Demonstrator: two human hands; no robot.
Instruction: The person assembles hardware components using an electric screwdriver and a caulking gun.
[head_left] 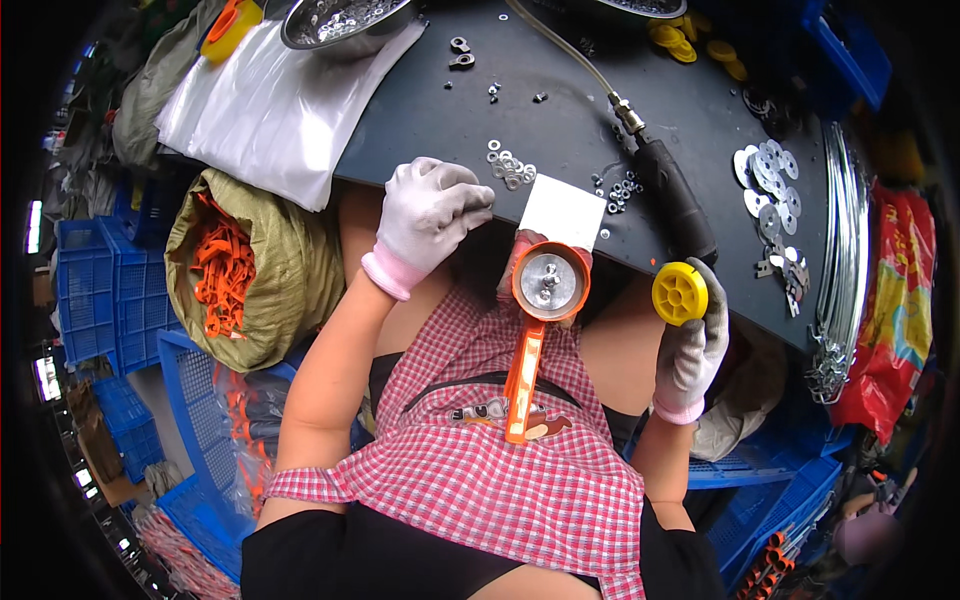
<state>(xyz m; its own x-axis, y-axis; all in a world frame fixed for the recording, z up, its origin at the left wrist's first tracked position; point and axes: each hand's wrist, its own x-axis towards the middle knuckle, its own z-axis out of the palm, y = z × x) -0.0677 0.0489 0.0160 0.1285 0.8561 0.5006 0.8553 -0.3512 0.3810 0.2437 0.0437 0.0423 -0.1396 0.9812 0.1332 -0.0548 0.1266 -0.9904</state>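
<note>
My right hand [694, 345], in a pale glove, grips a yellow spoked plastic wheel [680, 294] at the table's near edge. My left hand [430, 215], gloved too, is closed with its fingertips bunched beside a group of metal washers [512, 170]; whatever may be in them is hidden. Between the hands, an orange round housing [518, 283] with a long orange handle [524, 385] rests over my lap, touched by neither hand. Inside it sit a metal disc and a small bolt-like part [549, 281]. A white square block [562, 212] stands just behind the housing.
A black air tool [675, 195] with a hose lies on the dark table [420, 110]. Small nuts [622, 190], flat metal discs [768, 178] and long wire rods [843, 260] lie to the right. Metal bowls [345, 22] stand at the back. A sack [275, 270] of orange parts is left.
</note>
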